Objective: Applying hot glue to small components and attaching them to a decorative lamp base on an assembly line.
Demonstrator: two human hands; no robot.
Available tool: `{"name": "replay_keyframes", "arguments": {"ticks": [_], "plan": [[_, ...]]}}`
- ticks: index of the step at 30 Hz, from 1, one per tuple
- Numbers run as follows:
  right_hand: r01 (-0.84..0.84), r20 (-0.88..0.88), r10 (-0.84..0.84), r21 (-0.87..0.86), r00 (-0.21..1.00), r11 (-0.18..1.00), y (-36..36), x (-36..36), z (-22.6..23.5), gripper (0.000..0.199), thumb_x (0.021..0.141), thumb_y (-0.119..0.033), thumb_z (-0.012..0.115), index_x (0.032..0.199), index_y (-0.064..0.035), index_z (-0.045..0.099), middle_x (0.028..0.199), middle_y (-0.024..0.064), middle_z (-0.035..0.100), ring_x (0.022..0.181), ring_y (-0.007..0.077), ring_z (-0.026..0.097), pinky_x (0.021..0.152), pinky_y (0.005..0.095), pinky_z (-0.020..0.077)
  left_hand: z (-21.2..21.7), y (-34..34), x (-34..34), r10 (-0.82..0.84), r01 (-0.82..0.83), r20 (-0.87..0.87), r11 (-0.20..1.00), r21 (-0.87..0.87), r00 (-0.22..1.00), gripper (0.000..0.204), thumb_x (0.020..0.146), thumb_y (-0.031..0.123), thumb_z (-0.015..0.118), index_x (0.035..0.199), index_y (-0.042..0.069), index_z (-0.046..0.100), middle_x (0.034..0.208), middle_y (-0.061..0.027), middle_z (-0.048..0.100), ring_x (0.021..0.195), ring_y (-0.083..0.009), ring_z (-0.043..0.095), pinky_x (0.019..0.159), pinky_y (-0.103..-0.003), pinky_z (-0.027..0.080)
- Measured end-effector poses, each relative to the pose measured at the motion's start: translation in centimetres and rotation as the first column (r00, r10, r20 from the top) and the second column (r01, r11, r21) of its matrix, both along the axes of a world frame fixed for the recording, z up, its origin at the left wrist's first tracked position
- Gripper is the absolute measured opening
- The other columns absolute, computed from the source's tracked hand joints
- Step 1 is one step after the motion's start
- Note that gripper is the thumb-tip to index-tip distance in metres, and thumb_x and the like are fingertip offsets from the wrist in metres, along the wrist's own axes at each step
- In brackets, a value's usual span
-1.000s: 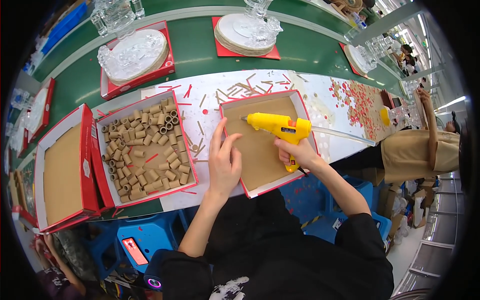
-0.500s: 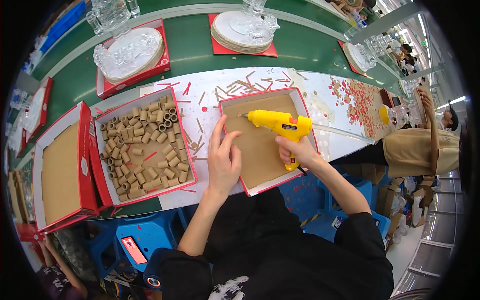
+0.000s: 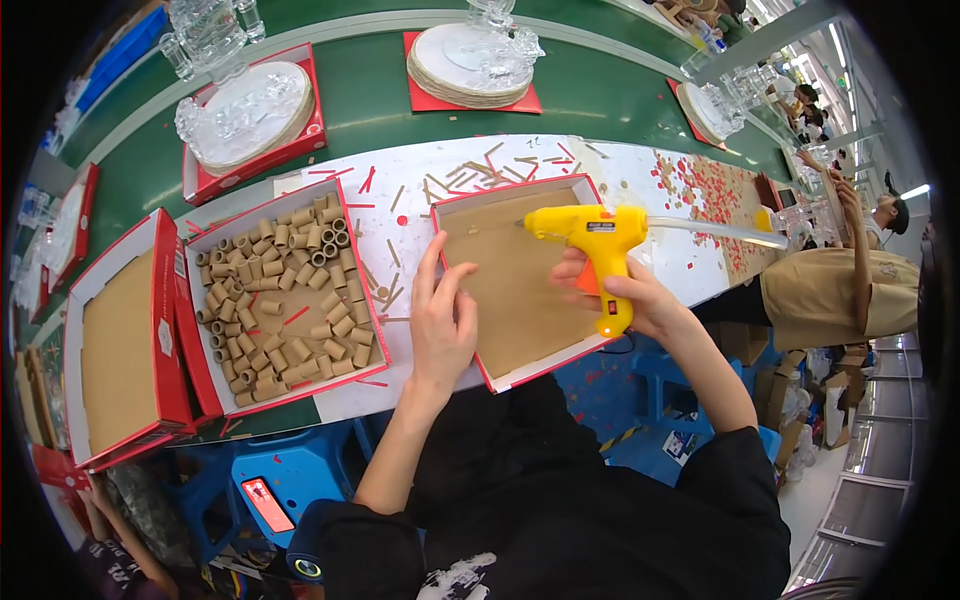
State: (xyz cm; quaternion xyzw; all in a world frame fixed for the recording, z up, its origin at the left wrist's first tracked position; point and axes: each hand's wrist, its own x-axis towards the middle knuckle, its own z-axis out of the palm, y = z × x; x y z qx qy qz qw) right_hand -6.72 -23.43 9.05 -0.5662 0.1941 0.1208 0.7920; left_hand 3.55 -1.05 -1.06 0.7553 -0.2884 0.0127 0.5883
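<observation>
My right hand (image 3: 650, 295) grips the handle of a yellow glue gun (image 3: 590, 225), its fingers near the orange trigger. The nozzle points left, over a shallow red and white cardboard box (image 3: 530, 290) with a brown bottom. Out of the gun's back runs a long translucent glue stick (image 3: 720, 232). My left hand (image 3: 443, 325) rests at the box's left wall, fingers apart and holding nothing. A faint small mark shows on the brown bottom near the far left corner. Beside that hand, another box (image 3: 378, 345) contains many short cardboard tubes (image 3: 270, 308).
A red box (image 3: 120, 330) leans at the far left. Paper strips and red bits (image 3: 700, 205) litter the white work surface. Round plates with transparent pieces (image 3: 475, 60) stand on the green belt. A phone (image 3: 267, 503) lies on a blue stool (image 3: 300, 465). A person (image 3: 840, 290) stands at right.
My right hand and the glue gun have moved right, taking the nozzle away from my left fingertips. My left hand stays almost in place. The whole view has shifted slightly.
</observation>
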Motion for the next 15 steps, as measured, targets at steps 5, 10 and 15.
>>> {"name": "replay_keyframes", "arguments": {"ticks": [5, 10, 15], "plan": [[0.061, -0.059, -0.069, -0.125, 0.996, 0.99, -1.6, -2.4, 0.9, 0.067, 0.076, -0.024, 0.07, 0.133, -0.0034, 0.041, 0.123, 0.0165, 0.056, 0.123, 0.028, 0.05, 0.1, 0.0376, 0.0442, 0.5, 0.0, -0.1, -0.01, 0.01, -0.033, 1.0, -0.013, 0.999, 0.028, 0.08, -0.008, 0.044, 0.102, -0.004, 0.061, 0.141, -0.0193, 0.039, 0.113, -0.0261, 0.056, 0.078, -0.029, 0.047], [0.247, -0.026, -0.247, -0.007, 0.969, 0.969, -1.9, -2.8, 0.1, 0.045, 0.073, -0.013, 0.06, 0.116, -0.0077, 0.048, 0.114, 0.0159, 0.06, 0.116, 0.0299, 0.056, 0.095, 0.0417, 0.0471, 0.3, -0.2, 0.2, -0.004, 0.002, -0.069, 1.0, -0.026, 0.998, 0.029, 0.077, -0.008, 0.047, 0.102, -0.002, 0.062, 0.139, -0.0211, 0.041, 0.123, -0.0353, 0.046, 0.091, -0.037, 0.045], [0.24, 0.049, -0.237, -0.071, 0.97, 0.968, -3.4, -3.2, -0.7, 0.033, 0.082, -0.018, 0.059, 0.111, -0.0079, 0.049, 0.099, 0.0123, 0.061, 0.1, 0.0247, 0.061, 0.086, 0.0391, 0.0518, 1.1, -0.6, 0.4, -0.033, 0.027, -0.108, 0.998, -0.056, 0.994, 0.03, 0.077, -0.009, 0.046, 0.102, -0.002, 0.062, 0.139, -0.0223, 0.041, 0.126, -0.0359, 0.045, 0.094, -0.037, 0.043]]}}
